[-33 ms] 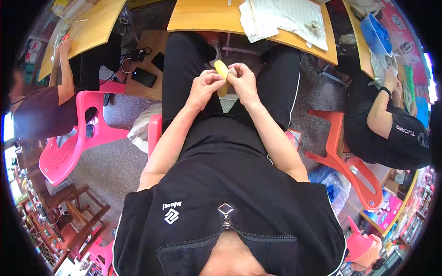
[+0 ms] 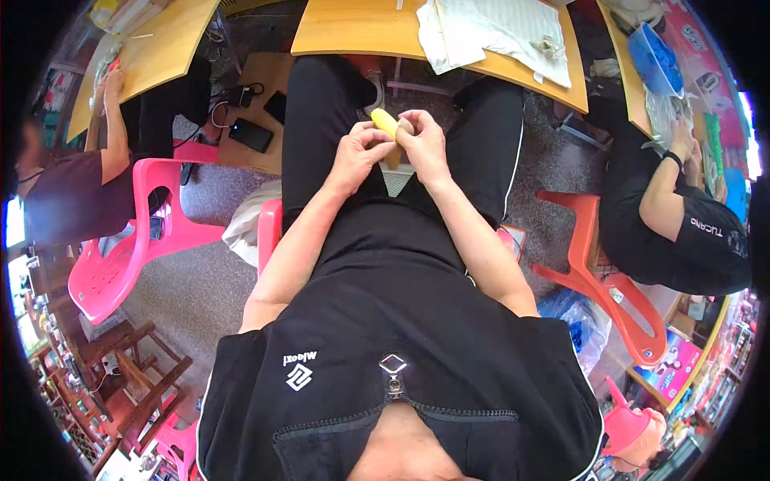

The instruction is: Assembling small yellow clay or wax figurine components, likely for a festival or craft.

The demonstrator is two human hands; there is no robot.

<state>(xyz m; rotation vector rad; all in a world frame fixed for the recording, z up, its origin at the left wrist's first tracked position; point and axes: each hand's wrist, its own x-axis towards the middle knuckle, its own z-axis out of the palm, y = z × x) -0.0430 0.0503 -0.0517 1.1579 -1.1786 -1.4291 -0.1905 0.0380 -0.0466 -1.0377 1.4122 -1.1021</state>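
A small, smooth yellow piece (image 2: 385, 122), long and round-ended, is held between my fingertips above my lap; I cannot make out its exact kind. My left hand (image 2: 360, 157) pinches its lower end with thumb and forefinger. Thumb and fingers of my right hand (image 2: 423, 149) close on the same end from the other side. Below the fingertips something tan (image 2: 394, 158) shows in part. The gripped end of the yellow piece is hidden by my fingers.
Ahead is a wooden table (image 2: 353, 32) with a white cloth (image 2: 497, 40). People work at tables on both sides, near a pink chair (image 2: 144, 232) and a red-orange chair (image 2: 581, 264). A blue basin (image 2: 656, 60) stands far right. Dark devices (image 2: 251, 135) lie on cardboard.
The yellow piece has tipped slightly to the left and down between my fingers. Both hands keep their pinch in nearly the same place.
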